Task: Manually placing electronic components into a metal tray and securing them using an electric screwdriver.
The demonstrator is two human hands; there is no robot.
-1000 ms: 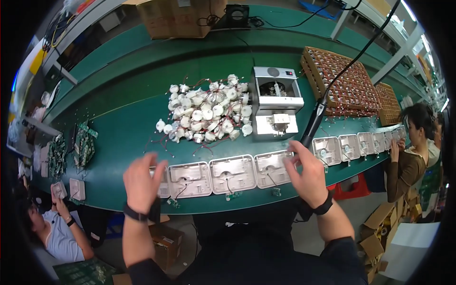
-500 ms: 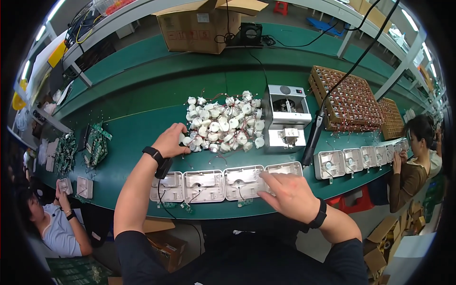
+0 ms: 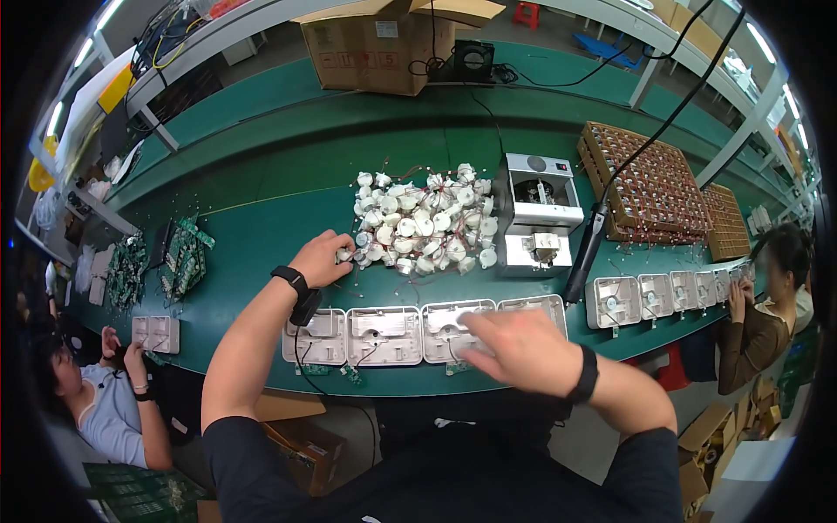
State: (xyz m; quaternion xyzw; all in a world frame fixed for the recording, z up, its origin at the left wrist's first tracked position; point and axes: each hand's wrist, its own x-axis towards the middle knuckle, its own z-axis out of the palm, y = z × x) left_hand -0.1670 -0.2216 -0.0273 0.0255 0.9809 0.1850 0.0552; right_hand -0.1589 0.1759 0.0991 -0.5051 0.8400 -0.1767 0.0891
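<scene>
My left hand (image 3: 322,260) is at the left edge of a heap of small white round parts with thin red and dark wires (image 3: 423,227). Its fingers curl closed around one white round part (image 3: 343,254). In front of me stands a row of white plastic housings (image 3: 384,336), open side up, with small green circuit boards (image 3: 350,374) hanging by wires at their near edge. Over the right end of this row hovers my right hand (image 3: 527,353), smeared by motion. Whether its fingertips hold anything is hard to make out; the hand hides part of the housings under it.
Right of the heap stands a silver machine (image 3: 536,213), beside a black handheld tool on a cable (image 3: 587,253). Cardboard-divided trays of wired parts (image 3: 641,183) lie farther right. Circuit boards (image 3: 183,261) pile at left. Co-workers sit at both sides, the right one by more housings (image 3: 613,301).
My left hand's fingers have closed on a white round part at the heap's edge. My right hand has shifted slightly over the housings. The whole view has moved a little.
</scene>
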